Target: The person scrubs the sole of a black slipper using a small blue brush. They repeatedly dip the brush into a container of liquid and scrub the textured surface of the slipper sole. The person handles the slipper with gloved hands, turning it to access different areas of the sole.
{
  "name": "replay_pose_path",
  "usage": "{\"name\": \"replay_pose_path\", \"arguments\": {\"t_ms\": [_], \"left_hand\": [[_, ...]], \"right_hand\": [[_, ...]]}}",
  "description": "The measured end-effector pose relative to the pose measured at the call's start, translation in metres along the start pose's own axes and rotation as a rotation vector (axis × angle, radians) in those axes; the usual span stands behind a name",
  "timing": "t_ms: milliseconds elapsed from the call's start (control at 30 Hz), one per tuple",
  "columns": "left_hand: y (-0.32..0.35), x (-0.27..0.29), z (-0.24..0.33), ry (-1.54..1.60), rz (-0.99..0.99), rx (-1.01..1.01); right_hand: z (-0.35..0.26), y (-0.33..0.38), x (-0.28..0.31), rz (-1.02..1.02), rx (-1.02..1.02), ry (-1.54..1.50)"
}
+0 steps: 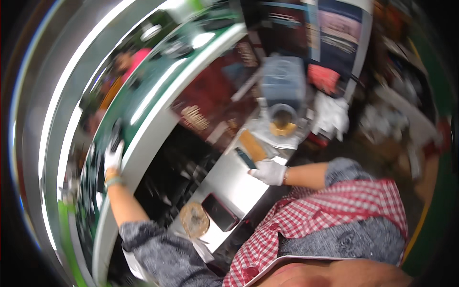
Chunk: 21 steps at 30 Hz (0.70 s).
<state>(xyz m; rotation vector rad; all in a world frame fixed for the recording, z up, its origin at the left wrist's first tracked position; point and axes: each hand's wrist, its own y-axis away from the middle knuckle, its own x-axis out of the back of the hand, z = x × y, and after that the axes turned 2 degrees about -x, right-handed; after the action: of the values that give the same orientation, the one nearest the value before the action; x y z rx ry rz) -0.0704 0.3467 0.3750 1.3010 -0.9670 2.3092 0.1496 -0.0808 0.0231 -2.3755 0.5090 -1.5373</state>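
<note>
My left hand (113, 159), in a white glove, reaches out over the green conveyor belt (143, 98). Its fingers are closed around a small black part (115, 135), blurred in the picture. My right hand (269, 172), also gloved in white, is low over the shiny metal bench (234, 186). Between its fingers is a dark, flat, narrow strip (245, 158). Just beyond that strip lies a tan block (252, 145). A dark phone (220, 212) with a reddish edge and a roll of tan tape (194, 220) rest at the bench's nearer left end.
A clear plastic jug (283, 81) and a round container (282, 119) stand at the bench's far end. White gloves (330, 115) and a red cloth (323, 78) hang beside them. The belt's pale rim (153, 126) curves between my arms. Across the belt is a person in pink (136, 64).
</note>
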Motion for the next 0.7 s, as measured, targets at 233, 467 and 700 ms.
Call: {"name": "replay_pose_path", "arguments": {"t_ms": [233,467,700], "left_hand": [[-0.028,-0.008,-0.005,0.172,-0.025,0.33],[0.119,-0.062,0.06,0.656,0.44,-0.363],[0.338,-0.151,0.165,0.575,0.295,-0.193]], "right_hand": [[0.013,0.005,-0.026,0.192,-0.097,0.096],[0.003,0.013,-0.011,0.345,-0.017,-0.051],[0.005,0.045,0.122,0.29,-0.153,-0.526]]}}
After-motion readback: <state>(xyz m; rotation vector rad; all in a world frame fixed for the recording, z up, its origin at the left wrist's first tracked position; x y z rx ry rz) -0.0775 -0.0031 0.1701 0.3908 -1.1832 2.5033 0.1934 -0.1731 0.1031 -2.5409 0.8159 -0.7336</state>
